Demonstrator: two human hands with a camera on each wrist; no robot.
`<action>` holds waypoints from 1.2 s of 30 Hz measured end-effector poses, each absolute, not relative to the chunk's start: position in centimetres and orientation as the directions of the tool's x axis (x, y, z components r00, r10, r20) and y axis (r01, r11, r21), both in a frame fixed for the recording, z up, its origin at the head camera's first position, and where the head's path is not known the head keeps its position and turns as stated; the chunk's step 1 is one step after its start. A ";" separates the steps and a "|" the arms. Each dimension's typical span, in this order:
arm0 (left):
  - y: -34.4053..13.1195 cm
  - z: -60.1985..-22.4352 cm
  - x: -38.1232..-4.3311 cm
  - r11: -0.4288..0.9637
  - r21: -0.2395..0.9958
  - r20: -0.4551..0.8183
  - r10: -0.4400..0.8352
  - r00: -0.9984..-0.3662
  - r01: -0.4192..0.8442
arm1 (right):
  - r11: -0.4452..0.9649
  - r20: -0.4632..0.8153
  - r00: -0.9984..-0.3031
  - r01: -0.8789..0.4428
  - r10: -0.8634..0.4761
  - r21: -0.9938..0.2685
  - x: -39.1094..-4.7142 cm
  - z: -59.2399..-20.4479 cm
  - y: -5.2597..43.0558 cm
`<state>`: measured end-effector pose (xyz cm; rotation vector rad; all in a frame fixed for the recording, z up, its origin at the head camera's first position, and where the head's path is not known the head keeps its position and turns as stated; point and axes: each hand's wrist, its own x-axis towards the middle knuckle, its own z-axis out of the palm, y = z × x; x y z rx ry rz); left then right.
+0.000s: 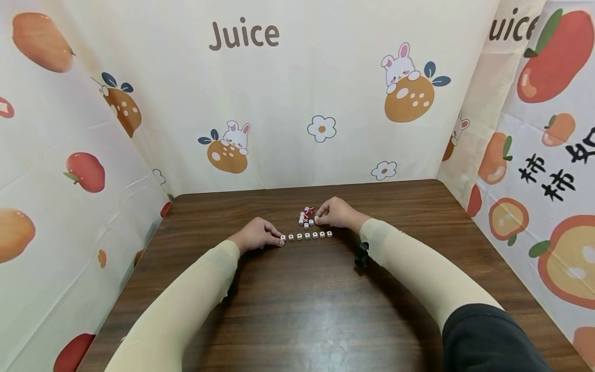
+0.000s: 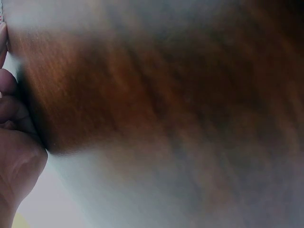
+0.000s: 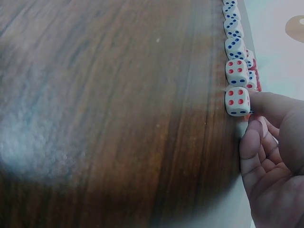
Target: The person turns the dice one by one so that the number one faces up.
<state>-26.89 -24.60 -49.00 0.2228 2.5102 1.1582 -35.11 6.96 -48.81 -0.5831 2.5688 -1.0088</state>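
Several small white dice stand in a spaced row across the table, one of them a middle die [image 1: 307, 236]. At the row's left end, my left hand [image 1: 257, 235] pinches the last white die [image 1: 282, 237] between thumb and fingertips. Behind the row lies a tight cluster of white dice [image 1: 301, 219] and red dice [image 1: 311, 211]. My right hand [image 1: 337, 213] pinches a white die [image 1: 317, 220] at the cluster's right side. In the right wrist view, the nearest row die [image 3: 237, 101] shows four red pips on top, and my fingers are just beyond it. Only part of my left hand [image 2: 16, 142] shows in the left wrist view.
The brown wood-grain table [image 1: 297, 299] carries the dice. A pale curtain [image 1: 288, 93] printed with fruit and rabbits stands along its back edge, with similar printed sheets at both sides. A dark wrist device [image 1: 362, 255] hangs under my right wrist.
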 end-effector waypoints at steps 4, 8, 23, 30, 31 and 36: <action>-24.6 -49.0 -26.9 0.648 0.761 -0.262 0.298 -0.918 -0.007 | 0.663 -0.146 -0.870 -0.239 -0.471 -0.709 -35.2 -48.8 7.2; -24.6 -49.1 -27.0 0.649 0.761 -0.259 0.299 -0.918 -0.003 | 0.667 -0.148 -0.878 -0.226 -0.455 -0.710 -35.3 -48.8 7.3; -24.6 -49.1 -26.9 0.640 0.768 -0.258 0.302 -0.918 -0.005 | 0.699 -0.152 -0.870 -0.260 -0.469 -0.666 -34.5 -48.3 7.9; -24.5 -49.1 -26.9 0.639 0.769 -0.264 0.302 -0.916 -0.011 | 0.701 -0.164 -0.869 -0.251 -0.467 -0.667 -34.4 -48.1 8.2; -24.5 -49.1 -26.9 0.641 0.768 -0.263 0.302 -0.916 -0.009 | 0.700 -0.163 -0.868 -0.252 -0.469 -0.668 -34.4 -48.1 8.2; -24.6 -48.8 -26.7 0.644 0.765 -0.258 0.300 -0.918 -0.004 | 0.696 -0.162 -0.865 -0.257 -0.475 -0.670 -34.5 -48.1 8.3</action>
